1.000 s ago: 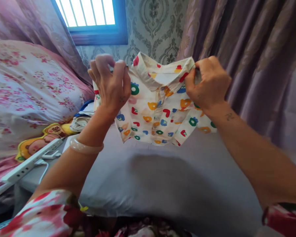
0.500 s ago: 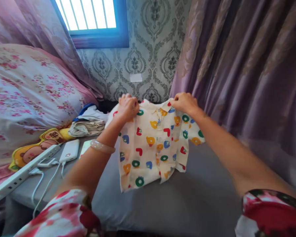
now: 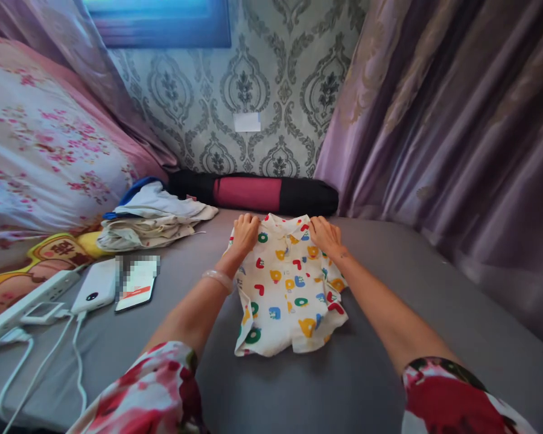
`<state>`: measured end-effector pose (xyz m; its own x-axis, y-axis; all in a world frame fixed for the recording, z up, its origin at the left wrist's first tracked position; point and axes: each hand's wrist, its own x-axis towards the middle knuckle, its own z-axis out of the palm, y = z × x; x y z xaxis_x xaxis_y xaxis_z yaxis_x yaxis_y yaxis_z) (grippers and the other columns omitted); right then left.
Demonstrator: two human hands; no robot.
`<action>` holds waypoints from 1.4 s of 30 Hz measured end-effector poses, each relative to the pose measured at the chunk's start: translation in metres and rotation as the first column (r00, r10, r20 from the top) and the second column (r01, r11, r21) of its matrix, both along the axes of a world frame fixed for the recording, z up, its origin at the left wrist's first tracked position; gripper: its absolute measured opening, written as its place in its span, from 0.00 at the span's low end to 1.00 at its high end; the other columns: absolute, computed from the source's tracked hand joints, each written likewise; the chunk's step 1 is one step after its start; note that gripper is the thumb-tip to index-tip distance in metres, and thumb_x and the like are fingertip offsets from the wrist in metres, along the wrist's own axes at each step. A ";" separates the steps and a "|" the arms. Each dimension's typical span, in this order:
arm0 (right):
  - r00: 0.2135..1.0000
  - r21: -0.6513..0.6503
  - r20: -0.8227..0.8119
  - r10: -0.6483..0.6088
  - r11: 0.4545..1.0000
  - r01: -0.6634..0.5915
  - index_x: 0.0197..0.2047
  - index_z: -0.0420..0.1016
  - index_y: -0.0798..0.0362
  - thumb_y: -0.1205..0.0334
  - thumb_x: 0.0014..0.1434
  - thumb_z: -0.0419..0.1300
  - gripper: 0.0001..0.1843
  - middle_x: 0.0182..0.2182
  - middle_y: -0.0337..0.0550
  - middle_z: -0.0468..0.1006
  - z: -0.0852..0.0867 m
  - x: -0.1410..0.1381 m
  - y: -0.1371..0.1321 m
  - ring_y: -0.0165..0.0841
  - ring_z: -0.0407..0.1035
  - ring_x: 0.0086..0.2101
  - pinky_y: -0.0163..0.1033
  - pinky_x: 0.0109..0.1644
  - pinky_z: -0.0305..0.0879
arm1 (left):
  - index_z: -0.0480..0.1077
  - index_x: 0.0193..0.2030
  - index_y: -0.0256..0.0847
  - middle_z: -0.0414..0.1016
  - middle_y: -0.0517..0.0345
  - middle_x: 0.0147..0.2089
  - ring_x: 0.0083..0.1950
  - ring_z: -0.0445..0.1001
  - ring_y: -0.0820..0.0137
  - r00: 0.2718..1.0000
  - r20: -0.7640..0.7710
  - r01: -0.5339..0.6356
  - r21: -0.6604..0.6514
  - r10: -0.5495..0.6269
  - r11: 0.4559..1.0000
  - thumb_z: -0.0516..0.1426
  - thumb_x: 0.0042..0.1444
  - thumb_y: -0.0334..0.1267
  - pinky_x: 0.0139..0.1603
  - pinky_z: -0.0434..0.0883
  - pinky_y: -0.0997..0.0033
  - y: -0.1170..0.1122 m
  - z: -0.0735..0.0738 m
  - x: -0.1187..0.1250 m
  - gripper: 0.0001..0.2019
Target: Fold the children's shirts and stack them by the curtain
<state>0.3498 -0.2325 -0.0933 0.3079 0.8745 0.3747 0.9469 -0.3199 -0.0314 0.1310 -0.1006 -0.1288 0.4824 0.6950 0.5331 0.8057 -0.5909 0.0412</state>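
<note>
A small cream shirt (image 3: 286, 289) printed with red, blue, yellow and green shapes lies flat on the grey bed surface (image 3: 389, 374), collar away from me. My left hand (image 3: 245, 232) rests on its left shoulder with fingers curled on the cloth. At the right shoulder, beside the collar, my right hand (image 3: 324, 235) grips the fabric the same way. Both arms reach forward; a pale bangle sits on my left wrist.
A pile of folded clothes (image 3: 154, 218) lies at the left. A white power bank (image 3: 95, 293), a phone (image 3: 137, 283) and a power strip with cables (image 3: 22, 304) sit nearer. A black and red roll (image 3: 257, 193) lies against the wall. Purple curtains (image 3: 457, 138) hang at right.
The shirt was held up in the air by its shoulders; both hands have moved it forward and down, and it now lies flat on the bed.
</note>
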 end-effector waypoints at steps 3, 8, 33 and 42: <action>1.000 -0.074 0.015 -0.007 0.997 0.008 0.50 0.69 0.50 0.59 0.70 0.37 0.21 0.47 0.48 0.73 -0.021 0.009 0.012 0.37 0.70 0.43 0.39 0.41 0.59 | 0.69 0.47 0.43 0.68 0.46 0.47 0.50 0.62 0.56 0.999 -0.050 0.015 -0.009 -0.015 1.000 0.43 0.66 0.36 0.47 0.58 0.58 0.014 -0.018 0.007 0.14; 0.999 -0.198 0.037 0.013 0.980 -0.005 0.52 0.67 0.51 0.62 0.70 0.37 0.20 0.47 0.50 0.72 -0.051 0.028 0.030 0.38 0.70 0.44 0.41 0.42 0.60 | 0.68 0.48 0.41 0.67 0.46 0.47 0.49 0.62 0.56 0.985 -0.157 0.079 0.004 -0.077 0.997 0.43 0.66 0.34 0.46 0.59 0.58 0.031 -0.037 0.017 0.14; 0.858 -0.221 -0.513 -0.014 0.968 -0.116 0.37 0.76 0.55 0.54 0.67 0.47 0.19 0.36 0.47 0.79 -0.078 0.079 0.108 0.34 0.70 0.36 0.33 0.35 0.59 | 0.72 0.44 0.40 0.78 0.51 0.44 0.46 0.74 0.61 0.982 -0.093 0.079 -0.597 -0.166 0.799 0.47 0.64 0.45 0.52 0.62 0.60 0.098 -0.035 0.079 0.16; 0.982 -0.108 -0.185 0.025 0.993 -0.046 0.49 0.67 0.51 0.56 0.69 0.44 0.14 0.48 0.50 0.73 -0.092 0.056 0.095 0.37 0.70 0.45 0.38 0.45 0.61 | 0.67 0.47 0.39 0.73 0.43 0.50 0.53 0.69 0.58 0.984 -0.063 0.143 -0.266 -0.165 0.953 0.45 0.65 0.38 0.50 0.62 0.61 0.085 -0.063 0.080 0.13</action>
